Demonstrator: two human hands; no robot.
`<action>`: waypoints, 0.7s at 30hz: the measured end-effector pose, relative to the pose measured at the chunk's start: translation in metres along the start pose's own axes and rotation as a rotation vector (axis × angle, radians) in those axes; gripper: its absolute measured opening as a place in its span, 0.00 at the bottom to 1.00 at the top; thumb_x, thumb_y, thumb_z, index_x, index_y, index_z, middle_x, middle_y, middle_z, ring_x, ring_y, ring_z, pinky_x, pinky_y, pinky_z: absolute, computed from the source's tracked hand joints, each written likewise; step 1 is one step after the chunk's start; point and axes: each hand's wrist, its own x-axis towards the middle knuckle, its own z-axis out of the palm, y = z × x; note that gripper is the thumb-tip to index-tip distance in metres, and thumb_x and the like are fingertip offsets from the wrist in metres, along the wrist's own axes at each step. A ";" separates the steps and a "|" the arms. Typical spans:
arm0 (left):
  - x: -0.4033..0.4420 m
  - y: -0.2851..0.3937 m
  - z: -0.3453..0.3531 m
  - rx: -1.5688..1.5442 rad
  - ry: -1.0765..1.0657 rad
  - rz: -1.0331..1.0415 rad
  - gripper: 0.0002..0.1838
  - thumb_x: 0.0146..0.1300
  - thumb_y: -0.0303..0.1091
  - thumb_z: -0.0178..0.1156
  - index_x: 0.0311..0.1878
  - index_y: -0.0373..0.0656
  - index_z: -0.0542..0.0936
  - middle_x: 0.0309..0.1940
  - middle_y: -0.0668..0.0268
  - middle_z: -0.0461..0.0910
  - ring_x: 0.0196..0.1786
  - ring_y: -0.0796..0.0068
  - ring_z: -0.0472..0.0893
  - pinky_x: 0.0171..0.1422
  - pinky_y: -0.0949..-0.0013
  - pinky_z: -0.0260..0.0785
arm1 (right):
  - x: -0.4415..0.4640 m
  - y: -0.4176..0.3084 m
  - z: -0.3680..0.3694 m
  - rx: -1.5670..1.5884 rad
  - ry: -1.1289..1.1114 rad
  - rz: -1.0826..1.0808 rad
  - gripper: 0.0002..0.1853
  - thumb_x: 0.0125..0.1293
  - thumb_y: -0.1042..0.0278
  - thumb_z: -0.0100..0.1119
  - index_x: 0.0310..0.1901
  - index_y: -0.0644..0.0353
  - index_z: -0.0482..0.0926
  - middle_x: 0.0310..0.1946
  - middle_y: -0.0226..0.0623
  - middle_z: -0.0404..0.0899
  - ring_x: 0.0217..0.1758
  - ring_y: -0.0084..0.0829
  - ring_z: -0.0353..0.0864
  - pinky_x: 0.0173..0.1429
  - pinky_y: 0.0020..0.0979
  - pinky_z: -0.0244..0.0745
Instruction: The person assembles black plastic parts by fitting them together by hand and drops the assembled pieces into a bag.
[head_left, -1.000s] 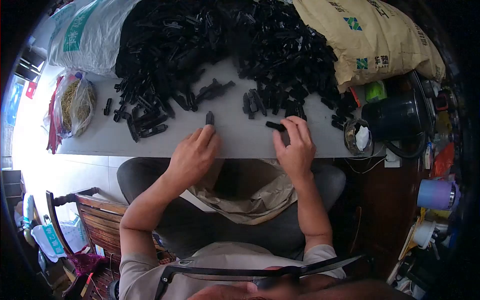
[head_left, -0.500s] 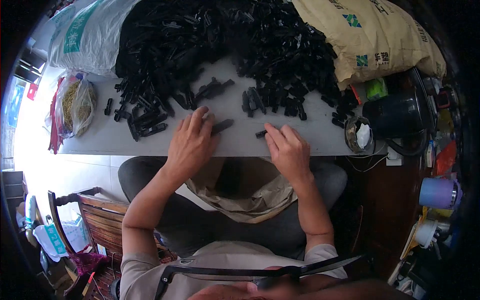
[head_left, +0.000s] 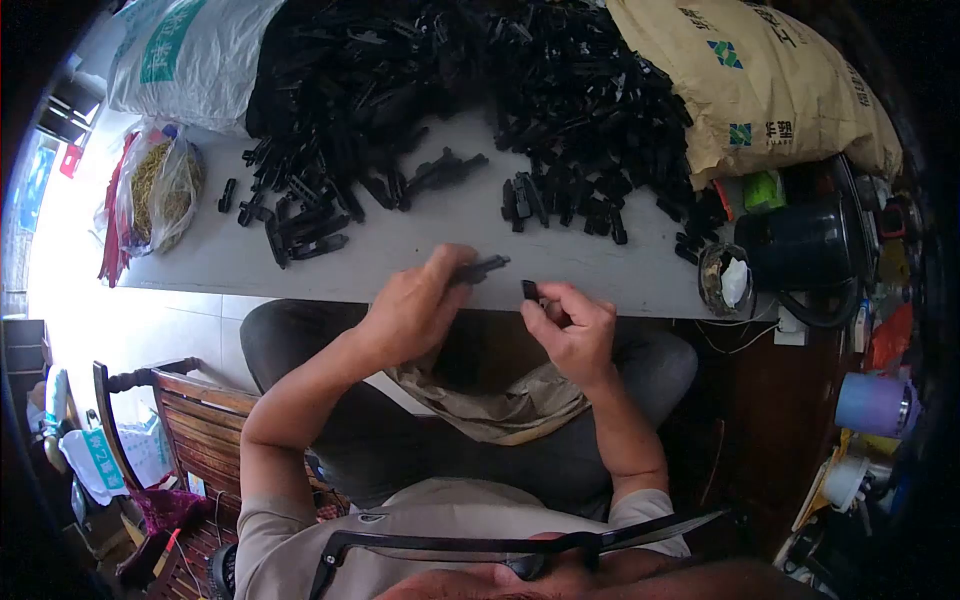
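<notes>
Near the front edge of the grey table [head_left: 610, 270], my left hand [head_left: 415, 308] is closed around a long black plastic part [head_left: 482, 268], whose narrow end sticks out to the right. My right hand [head_left: 573, 328] pinches a small black plastic piece [head_left: 530, 290] between thumb and fingertips, a short way from the long part and not touching it. Beyond my hands lie loose black parts [head_left: 305, 225] on the left, a longer black part [head_left: 445, 170] in the middle and a small group of black pieces [head_left: 525, 200] on the right.
A large heap of black plastic parts [head_left: 400, 70] covers the back of the table. Around it are a white sack [head_left: 200, 80], a brown sack [head_left: 770, 95], a plastic bag of dried plant matter [head_left: 165, 195], a jar [head_left: 722, 280] and a black container [head_left: 800, 240]. An open bag [head_left: 490, 405] hangs at my lap.
My left hand has picked the long black part up off the table and moved right with it. My right hand has drawn slightly toward me, tilting the small piece upright. The view has shifted slightly.
</notes>
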 end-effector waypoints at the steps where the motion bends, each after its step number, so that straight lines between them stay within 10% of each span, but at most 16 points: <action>1: 0.000 0.002 0.000 -0.024 -0.022 0.063 0.14 0.74 0.28 0.59 0.60 0.39 0.75 0.42 0.45 0.84 0.47 0.36 0.84 0.49 0.43 0.76 | -0.004 -0.003 0.002 0.136 -0.017 0.106 0.08 0.69 0.73 0.72 0.46 0.65 0.87 0.31 0.39 0.89 0.29 0.23 0.86 0.32 0.30 0.81; 4: -0.003 -0.002 0.008 -0.036 -0.064 0.124 0.17 0.73 0.27 0.61 0.63 0.38 0.75 0.44 0.46 0.84 0.47 0.36 0.85 0.49 0.48 0.77 | -0.010 -0.009 0.009 0.638 -0.054 0.332 0.08 0.71 0.73 0.71 0.47 0.67 0.87 0.30 0.30 0.87 0.27 0.14 0.79 0.30 0.22 0.72; 21: -0.007 0.010 0.004 0.003 -0.155 0.092 0.30 0.66 0.38 0.69 0.68 0.37 0.73 0.45 0.49 0.79 0.44 0.42 0.84 0.47 0.48 0.77 | -0.022 -0.007 0.016 0.501 -0.160 0.216 0.13 0.80 0.65 0.65 0.55 0.66 0.77 0.38 0.37 0.90 0.36 0.21 0.87 0.39 0.26 0.83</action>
